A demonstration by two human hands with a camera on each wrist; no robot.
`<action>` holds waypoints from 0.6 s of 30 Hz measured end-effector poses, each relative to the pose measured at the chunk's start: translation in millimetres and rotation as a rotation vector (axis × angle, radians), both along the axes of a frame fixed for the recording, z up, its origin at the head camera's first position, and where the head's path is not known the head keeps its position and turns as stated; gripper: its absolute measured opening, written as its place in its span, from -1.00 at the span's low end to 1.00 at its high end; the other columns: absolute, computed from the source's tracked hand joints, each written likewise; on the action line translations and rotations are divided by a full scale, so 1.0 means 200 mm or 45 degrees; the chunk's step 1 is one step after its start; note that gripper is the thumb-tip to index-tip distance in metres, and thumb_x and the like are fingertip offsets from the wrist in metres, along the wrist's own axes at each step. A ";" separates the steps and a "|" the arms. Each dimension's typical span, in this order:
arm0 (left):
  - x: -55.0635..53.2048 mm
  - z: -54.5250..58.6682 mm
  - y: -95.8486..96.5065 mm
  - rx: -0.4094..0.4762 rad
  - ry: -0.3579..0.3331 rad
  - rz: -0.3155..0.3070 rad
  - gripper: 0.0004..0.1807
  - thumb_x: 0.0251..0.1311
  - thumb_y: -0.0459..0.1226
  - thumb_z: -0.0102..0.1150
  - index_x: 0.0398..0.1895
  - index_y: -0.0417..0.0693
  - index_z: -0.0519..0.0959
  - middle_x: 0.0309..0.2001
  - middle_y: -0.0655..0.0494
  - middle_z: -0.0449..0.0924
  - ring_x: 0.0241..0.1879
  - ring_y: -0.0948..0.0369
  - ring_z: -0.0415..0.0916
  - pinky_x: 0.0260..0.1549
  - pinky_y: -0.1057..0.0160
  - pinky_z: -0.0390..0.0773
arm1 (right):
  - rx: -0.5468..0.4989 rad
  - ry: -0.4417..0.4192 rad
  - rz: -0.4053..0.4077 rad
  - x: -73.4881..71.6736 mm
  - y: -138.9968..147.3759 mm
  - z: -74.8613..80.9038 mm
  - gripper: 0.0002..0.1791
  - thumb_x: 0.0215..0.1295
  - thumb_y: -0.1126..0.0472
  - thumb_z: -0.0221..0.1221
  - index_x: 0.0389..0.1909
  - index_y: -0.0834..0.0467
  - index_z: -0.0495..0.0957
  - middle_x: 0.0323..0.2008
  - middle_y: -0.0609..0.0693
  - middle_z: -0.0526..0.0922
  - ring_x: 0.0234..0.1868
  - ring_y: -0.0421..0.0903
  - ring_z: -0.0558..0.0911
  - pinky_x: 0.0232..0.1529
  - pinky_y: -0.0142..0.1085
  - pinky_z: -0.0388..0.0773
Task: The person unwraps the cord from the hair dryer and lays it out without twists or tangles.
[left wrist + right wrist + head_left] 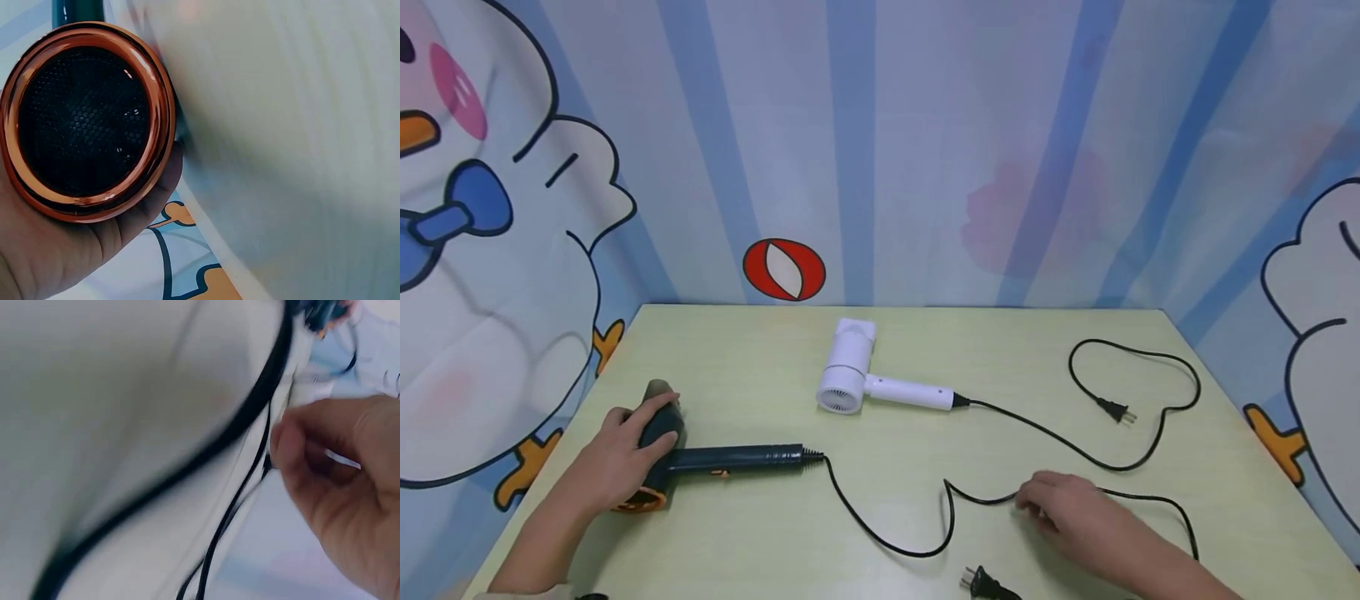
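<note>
My left hand grips the barrel of a dark green hair dryer, which lies on the table at the left. Its handle points right. A copper ring circles its mesh end in the left wrist view. My right hand hovers at the dark dryer's black cord, thumb and forefinger tips together. In the right wrist view the thick near cord runs beside the fingers, not between them. Whether a fingertip touches it is hard to tell. The black plug lies by the near edge.
A white hair dryer lies mid-table, its handle towards the right. Its black cord curves to the right and loops back to a two-pin plug. Behind the table hangs a cartoon-printed blue cloth.
</note>
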State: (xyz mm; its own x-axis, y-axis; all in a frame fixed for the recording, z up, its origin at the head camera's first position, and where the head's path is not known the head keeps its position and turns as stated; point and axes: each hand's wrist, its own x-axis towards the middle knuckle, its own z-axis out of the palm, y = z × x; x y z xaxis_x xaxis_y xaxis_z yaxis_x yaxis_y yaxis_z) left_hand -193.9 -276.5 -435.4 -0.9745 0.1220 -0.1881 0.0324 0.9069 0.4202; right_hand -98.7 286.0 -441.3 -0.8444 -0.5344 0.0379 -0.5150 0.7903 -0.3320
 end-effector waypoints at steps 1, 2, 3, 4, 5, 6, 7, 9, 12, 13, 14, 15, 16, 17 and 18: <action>0.00 0.00 0.00 0.000 -0.001 0.001 -0.25 0.52 0.20 -0.20 0.61 0.07 0.02 0.27 -0.59 0.04 0.06 -0.48 0.39 -0.15 -0.38 0.48 | 0.063 0.079 -0.063 -0.01 0.04 0.00 -0.78 0.16 0.40 0.38 -0.27 0.02 0.67 -0.32 -0.24 0.61 -0.31 -0.32 0.59 -0.30 -0.35 0.58; 0.00 0.01 0.00 0.002 -0.003 0.001 -0.25 0.52 0.20 -0.20 0.61 0.08 0.02 0.27 -0.59 0.04 0.06 -0.48 0.39 -0.15 -0.37 0.48 | 0.115 0.135 -0.123 -0.01 0.07 0.00 -0.78 0.14 0.40 0.39 -0.28 0.03 0.66 -0.33 -0.22 0.60 -0.32 -0.28 0.60 -0.32 -0.34 0.58; 0.00 0.01 0.01 0.003 -0.003 0.000 -0.25 0.52 0.20 -0.20 0.61 0.08 0.02 0.27 -0.60 0.04 0.05 -0.48 0.39 -0.16 -0.37 0.48 | 0.158 0.179 -0.180 -0.02 0.11 0.00 -0.78 0.12 0.40 0.41 -0.30 0.04 0.66 -0.34 -0.19 0.59 -0.32 -0.24 0.61 -0.32 -0.33 0.59; 0.00 0.01 0.01 0.005 -0.004 0.001 -0.25 0.52 0.20 -0.20 0.61 0.08 0.02 0.27 -0.60 0.04 0.05 -0.48 0.39 -0.16 -0.37 0.48 | 0.192 0.196 -0.230 -0.02 0.14 -0.01 -0.78 0.10 0.38 0.43 -0.32 0.05 0.65 -0.36 -0.18 0.58 -0.33 -0.21 0.62 -0.33 -0.31 0.59; 0.00 0.01 0.01 0.005 -0.003 0.002 -0.25 0.52 0.20 -0.20 0.61 0.08 0.02 0.27 -0.59 0.04 0.05 -0.48 0.39 -0.16 -0.37 0.49 | 0.221 0.196 -0.271 -0.02 0.18 -0.01 -0.79 0.09 0.37 0.45 -0.33 0.05 0.65 -0.37 -0.17 0.57 -0.34 -0.20 0.61 -0.34 -0.30 0.58; 0.00 0.01 0.01 0.007 -0.002 0.000 -0.25 0.52 0.20 -0.19 0.61 0.08 0.02 0.27 -0.60 0.04 0.05 -0.48 0.39 -0.16 -0.37 0.49 | 0.248 0.195 -0.306 -0.01 0.21 -0.02 -0.79 0.08 0.35 0.46 -0.34 0.06 0.65 -0.38 -0.17 0.56 -0.35 -0.18 0.60 -0.34 -0.28 0.58; 0.00 0.01 0.01 0.006 -0.001 -0.001 -0.25 0.52 0.20 -0.19 0.61 0.08 0.02 0.27 -0.60 0.04 0.05 -0.49 0.39 -0.16 -0.37 0.49 | 0.274 0.195 -0.336 -0.01 0.23 -0.02 -0.80 0.08 0.33 0.47 -0.35 0.06 0.65 -0.39 -0.16 0.55 -0.36 -0.18 0.59 -0.35 -0.26 0.58; 0.00 0.00 0.01 0.003 0.005 -0.003 -0.26 0.52 0.19 -0.19 0.61 0.08 0.02 0.27 -0.60 0.05 0.05 -0.49 0.39 -0.16 -0.37 0.49 | 0.334 0.201 -0.371 0.00 0.28 -0.03 -0.81 0.05 0.31 0.48 -0.37 0.08 0.65 -0.42 -0.14 0.54 -0.38 -0.16 0.58 -0.35 -0.23 0.57; 0.00 0.00 0.01 -0.001 0.005 -0.005 -0.26 0.52 0.19 -0.19 0.60 0.08 0.03 0.27 -0.59 0.05 0.04 -0.48 0.40 -0.18 -0.37 0.49 | 0.383 0.200 -0.416 0.02 0.34 -0.03 -0.83 0.04 0.31 0.49 -0.42 0.08 0.66 -0.44 -0.12 0.56 -0.38 -0.13 0.59 -0.33 -0.19 0.59; 0.00 0.00 0.00 -0.001 0.004 -0.004 -0.26 0.51 0.19 -0.19 0.60 0.09 0.03 0.27 -0.59 0.05 0.04 -0.47 0.41 -0.17 -0.37 0.49 | 0.385 0.174 -0.434 0.02 0.36 -0.03 -0.83 0.06 0.33 0.47 -0.45 0.08 0.65 -0.45 -0.13 0.56 -0.39 -0.13 0.58 -0.33 -0.18 0.58; 0.00 0.00 0.00 0.001 -0.001 -0.006 -0.25 0.51 0.20 -0.19 0.60 0.09 0.02 0.27 -0.60 0.05 0.03 -0.47 0.41 -0.18 -0.37 0.49 | 0.389 0.135 -0.451 0.02 0.39 -0.03 -0.83 0.07 0.34 0.46 -0.46 0.07 0.65 -0.46 -0.13 0.56 -0.40 -0.14 0.57 -0.34 -0.18 0.57; 0.00 0.00 0.00 0.003 -0.008 -0.006 -0.25 0.51 0.20 -0.20 0.60 0.09 0.02 0.27 -0.60 0.06 0.03 -0.47 0.41 -0.18 -0.36 0.49 | 0.391 0.090 -0.473 0.02 0.41 -0.03 -0.83 0.09 0.34 0.45 -0.47 0.07 0.65 -0.48 -0.13 0.55 -0.41 -0.15 0.55 -0.34 -0.18 0.57; 0.00 0.00 0.00 0.005 -0.016 -0.005 -0.25 0.51 0.21 -0.20 0.61 0.09 0.02 0.26 -0.60 0.06 0.02 -0.46 0.41 -0.18 -0.36 0.49 | 0.390 0.034 -0.497 0.02 0.43 -0.03 -0.83 0.11 0.34 0.44 -0.48 0.06 0.64 -0.50 -0.14 0.54 -0.43 -0.16 0.53 -0.35 -0.18 0.55; -0.01 0.00 -0.01 0.007 -0.023 -0.006 -0.24 0.51 0.22 -0.20 0.61 0.09 0.01 0.26 -0.60 0.06 0.02 -0.46 0.41 -0.18 -0.36 0.49 | 0.397 -0.025 -0.517 0.02 0.46 -0.04 -0.83 0.13 0.34 0.42 -0.49 0.05 0.63 -0.52 -0.15 0.53 -0.46 -0.18 0.50 -0.37 -0.19 0.52; -0.01 -0.01 -0.01 0.003 -0.027 -0.007 -0.23 0.50 0.22 -0.20 0.61 0.09 0.01 0.25 -0.60 0.06 0.02 -0.45 0.41 -0.19 -0.35 0.50 | 0.406 -0.083 -0.539 0.02 0.49 -0.04 -0.82 0.14 0.34 0.41 -0.50 0.05 0.62 -0.54 -0.15 0.51 -0.47 -0.19 0.47 -0.38 -0.19 0.50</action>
State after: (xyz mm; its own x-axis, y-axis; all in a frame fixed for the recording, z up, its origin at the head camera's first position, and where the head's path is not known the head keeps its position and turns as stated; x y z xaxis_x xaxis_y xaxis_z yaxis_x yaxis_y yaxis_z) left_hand -195.8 -278.9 -436.5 -0.9697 0.1281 -0.2082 0.0288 0.9055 0.4233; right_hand -94.7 384.0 -449.3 -0.9838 -0.1230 -0.1306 -0.1157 0.9914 -0.0619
